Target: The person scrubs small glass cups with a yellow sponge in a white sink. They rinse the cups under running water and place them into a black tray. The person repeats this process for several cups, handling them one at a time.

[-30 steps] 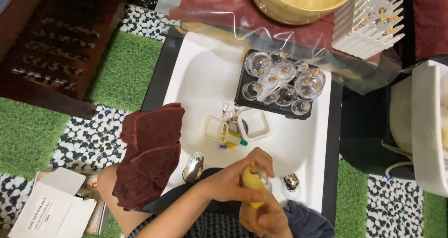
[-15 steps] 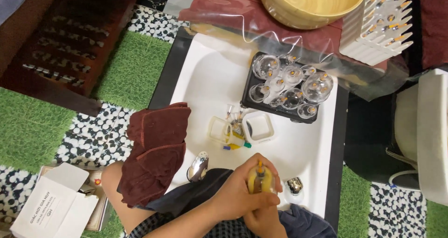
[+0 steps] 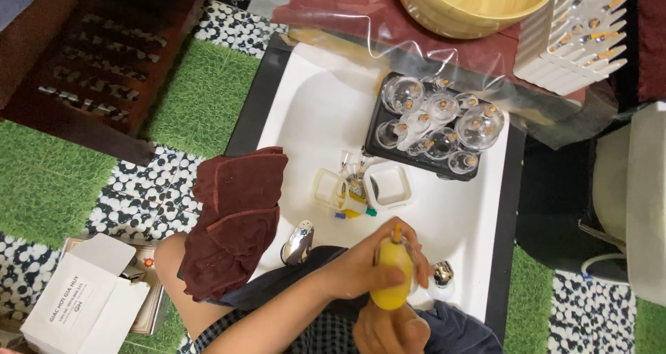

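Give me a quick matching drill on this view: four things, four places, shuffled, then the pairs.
Things:
1. yellow bulb
2. dark red cloth
3. wooden bowl
4. clear glass cups

Places:
A. in the black tray on the white tub
B. draped over the tub's left edge
C. held in both hands
D. at the top, on the plastic-covered red surface

Pairs: 1-C, 2-B, 3-D, 4-A
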